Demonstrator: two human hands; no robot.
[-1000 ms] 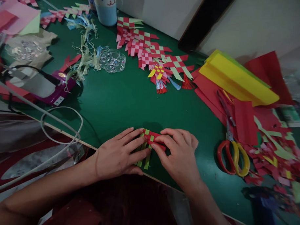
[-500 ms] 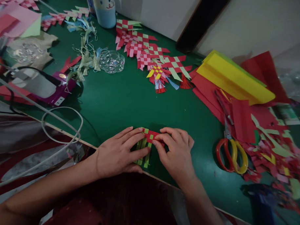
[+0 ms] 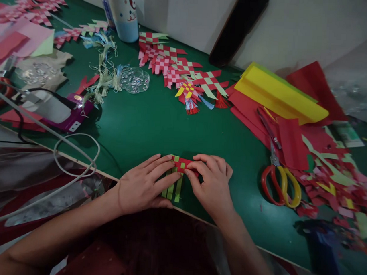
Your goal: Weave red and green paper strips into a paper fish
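Observation:
A small weave of red and green paper strips (image 3: 180,162) lies near the table's front edge, its loose green ends (image 3: 178,190) pointing toward me. My left hand (image 3: 145,183) rests on its left side, fingers spread and lying flat over the strips, thumb apart below. From the right, my right hand (image 3: 211,182) pinches the red part of the weave between thumb and index finger. My fingers hide portions of both ends. To the right lie scissors (image 3: 281,185) with one red and one yellow handle.
Finished woven paper pieces (image 3: 174,65) with tassels lie behind. Yellow folded paper (image 3: 281,96) and paper scraps (image 3: 329,178) fill the right. Leftward are a bead dish (image 3: 135,80), a purple power strip (image 3: 79,109) and a looped white cable (image 3: 95,150). A bottle (image 3: 127,21) stands at the back.
The whole view has shifted slightly, so the objects on the right appear a little further left. Both hands keep nearly the same hold on the strips.

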